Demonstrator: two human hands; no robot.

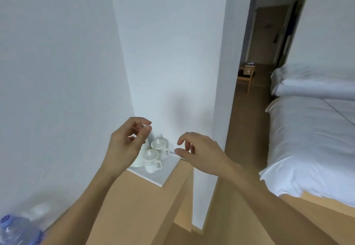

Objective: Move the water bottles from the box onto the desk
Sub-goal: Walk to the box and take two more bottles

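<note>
Head view: left hand [127, 143], right hand [199, 152] raised, fingers loosely curled, holding nothing.

We see a desk [134, 196] of pale wood-look laminate — smooth and matt. On it lies a grey-white tray [161, 177], smooth, carrying glossy white porcelain cups [151, 160]. The water bottle [17, 231] is clear, shiny plastic with a blue cap. The bed [311, 145] wears white cloth, softly creased — the walls [57, 72] are matt painted white.
</note>
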